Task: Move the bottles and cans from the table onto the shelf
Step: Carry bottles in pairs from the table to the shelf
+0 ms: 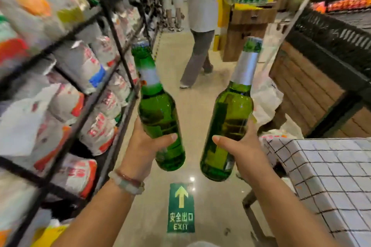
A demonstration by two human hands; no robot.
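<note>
Left hand (144,146) grasping left bottle (158,110), right hand (239,146) grasping right bottle (230,124), both low near base. Risk: top-heavy glass slipping, or knocking together w/ bottles so near.

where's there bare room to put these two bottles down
The checked table at lower right shows bare cloth, bordered by white bags behind it. The left shelf is crowded: packets fill every tier in view. The left hand and right hand each hold a bottle.
</note>
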